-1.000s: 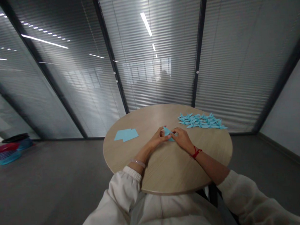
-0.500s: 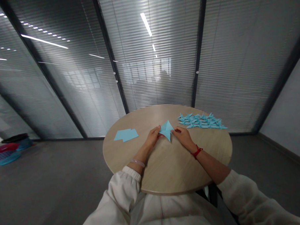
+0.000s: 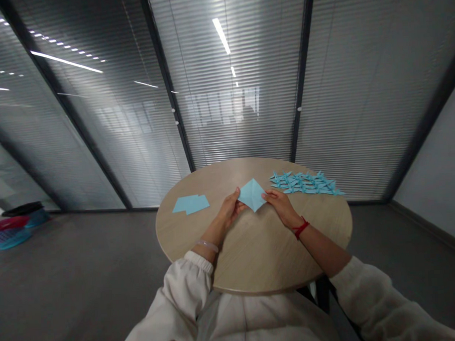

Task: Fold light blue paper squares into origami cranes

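Observation:
A light-blue sheet of origami paper (image 3: 252, 195) is spread out as a diamond with a crease down its middle. At its left corner my left hand (image 3: 232, 207) is closed, pinching the paper between thumb and fingers. My right hand (image 3: 280, 204) grips the opposite corner with thumb and fingertips. The sheet is held a little above the round wooden table (image 3: 265, 254). Several folded blue paper pieces with pointed tips (image 3: 305, 183) lie in rows beyond my right hand. Flat blue paper sheets (image 3: 191, 204) overlap on the table to the left.
Behind the table stands a glass partition with blinds (image 3: 244, 134) and dark frames. Red and blue baskets (image 3: 9, 233) sit on the grey floor at the far left. A white wall (image 3: 438, 151) runs along the right.
The paper was partly hidden and folded in my fingers, then opened into a pointed star-like form, and now lies spread as a diamond. My hands have moved slightly apart.

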`<state>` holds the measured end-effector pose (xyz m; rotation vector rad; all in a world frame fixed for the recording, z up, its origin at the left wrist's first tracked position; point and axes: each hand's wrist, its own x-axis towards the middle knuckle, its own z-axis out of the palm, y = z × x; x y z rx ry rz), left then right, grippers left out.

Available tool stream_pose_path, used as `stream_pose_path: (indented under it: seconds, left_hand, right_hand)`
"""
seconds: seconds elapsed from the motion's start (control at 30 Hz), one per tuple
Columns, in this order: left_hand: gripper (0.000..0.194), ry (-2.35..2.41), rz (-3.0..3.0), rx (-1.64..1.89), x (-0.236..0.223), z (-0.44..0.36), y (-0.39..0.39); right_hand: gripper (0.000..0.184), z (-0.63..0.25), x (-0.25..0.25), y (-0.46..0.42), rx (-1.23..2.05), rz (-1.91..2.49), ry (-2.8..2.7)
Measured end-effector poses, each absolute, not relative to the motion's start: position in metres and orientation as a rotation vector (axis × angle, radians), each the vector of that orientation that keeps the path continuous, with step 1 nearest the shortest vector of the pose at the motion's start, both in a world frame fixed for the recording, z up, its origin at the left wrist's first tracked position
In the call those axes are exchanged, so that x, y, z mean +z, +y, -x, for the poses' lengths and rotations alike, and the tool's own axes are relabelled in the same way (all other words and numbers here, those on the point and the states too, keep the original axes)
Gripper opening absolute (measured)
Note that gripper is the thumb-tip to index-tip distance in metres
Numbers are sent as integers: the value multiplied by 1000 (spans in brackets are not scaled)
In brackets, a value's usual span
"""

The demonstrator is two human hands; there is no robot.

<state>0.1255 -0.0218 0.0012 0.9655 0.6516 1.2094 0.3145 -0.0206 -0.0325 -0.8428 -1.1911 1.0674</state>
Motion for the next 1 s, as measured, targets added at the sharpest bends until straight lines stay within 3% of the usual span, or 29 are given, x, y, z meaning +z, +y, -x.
stream_pose_path:
  seconds: [0.4,0.5,0.63,0.77,1.0]
  left_hand:
    - [34,654,-999,1243,1,-124,-19]
    - [35,745,-1057,1305,-3,-122,-16]
    - [41,909,-1060,1393,-7,-120,-15]
    - [48,693,-1071,1149,-2,-124,-24]
    - [45,493,-1178,1069,7,-130,-35]
  right_hand:
    - [39,-317,-33,-19,1112,791,-1124]
    - [40,-319,-32,-16,904,878,-1155]
    - [29,-321,-25,-22,367,990,-1287]
    - [20,-318,-21,-34,-131,946,-1620]
    - [20,-306,-18,-47,-362,872,-2034]
